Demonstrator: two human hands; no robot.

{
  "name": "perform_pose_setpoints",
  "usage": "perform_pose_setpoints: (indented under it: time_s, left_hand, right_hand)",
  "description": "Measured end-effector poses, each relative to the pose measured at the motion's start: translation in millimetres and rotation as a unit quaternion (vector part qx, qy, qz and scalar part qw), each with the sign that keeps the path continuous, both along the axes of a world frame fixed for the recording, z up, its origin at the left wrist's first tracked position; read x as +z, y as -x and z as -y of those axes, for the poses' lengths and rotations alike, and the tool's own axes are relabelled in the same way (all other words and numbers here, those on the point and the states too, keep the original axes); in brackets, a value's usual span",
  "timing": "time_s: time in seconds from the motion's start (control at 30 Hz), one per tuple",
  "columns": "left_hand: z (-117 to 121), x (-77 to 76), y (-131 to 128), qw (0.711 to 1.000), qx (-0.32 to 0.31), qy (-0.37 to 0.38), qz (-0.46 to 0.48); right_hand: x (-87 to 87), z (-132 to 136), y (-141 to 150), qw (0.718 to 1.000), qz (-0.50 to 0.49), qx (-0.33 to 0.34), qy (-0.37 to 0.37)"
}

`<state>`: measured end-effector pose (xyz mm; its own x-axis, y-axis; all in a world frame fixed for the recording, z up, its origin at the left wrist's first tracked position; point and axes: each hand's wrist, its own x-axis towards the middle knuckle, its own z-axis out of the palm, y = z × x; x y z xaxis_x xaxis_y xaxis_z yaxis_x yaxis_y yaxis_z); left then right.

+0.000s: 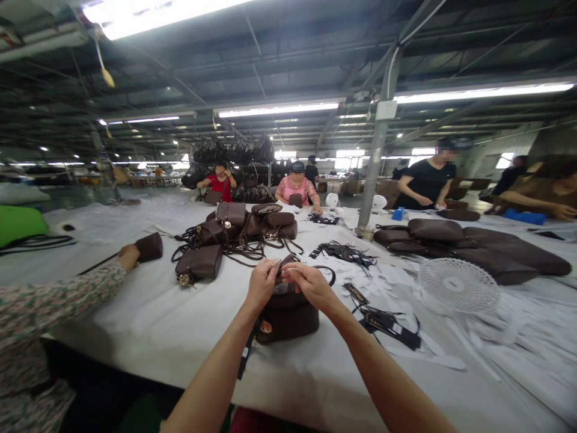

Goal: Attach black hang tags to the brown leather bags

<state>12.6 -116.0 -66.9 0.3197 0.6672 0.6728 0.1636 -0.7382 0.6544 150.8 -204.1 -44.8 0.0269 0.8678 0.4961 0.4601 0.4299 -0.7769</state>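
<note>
A dark brown handbag point(288, 316) stands on the white-covered table point(171, 325) right in front of me. Both my hands work at its top opening. My left hand point(262, 282) is closed in a pinch on the bag's upper edge. My right hand point(310, 282) is closed too, its fingers gripping the bag's top next to a thin strap loop point(331, 275). What lies between the fingertips is too small to make out.
A heap of brown handbags point(234, 231) lies behind. Black tags with cords point(385, 322) and a white fan point(457, 285) are to the right. A co-worker's hand in a patterned sleeve point(128, 255) holds a small brown pouch at left. Other people work at the table's far side.
</note>
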Motion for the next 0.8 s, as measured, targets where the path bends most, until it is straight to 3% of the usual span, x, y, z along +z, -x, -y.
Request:
perform_pose_setpoints:
  time_s: [0.23,0.53,0.8]
  left_hand:
    - [7,-3.0,0,0.999,0.001,0.014,0.037]
    - [15,-7.8,-1,0.999,0.045,0.001,0.020]
    - [26,-14.7,1,0.996,0.072,-0.034,-0.030]
  right_hand:
    - [7.4,-1,7,0.967,-0.243,0.039,0.066]
    - [9.8,-10,16,0.975,-0.119,-0.078,0.169]
    - [16.9,-10,19,0.958,-0.193,-0.032,0.209]
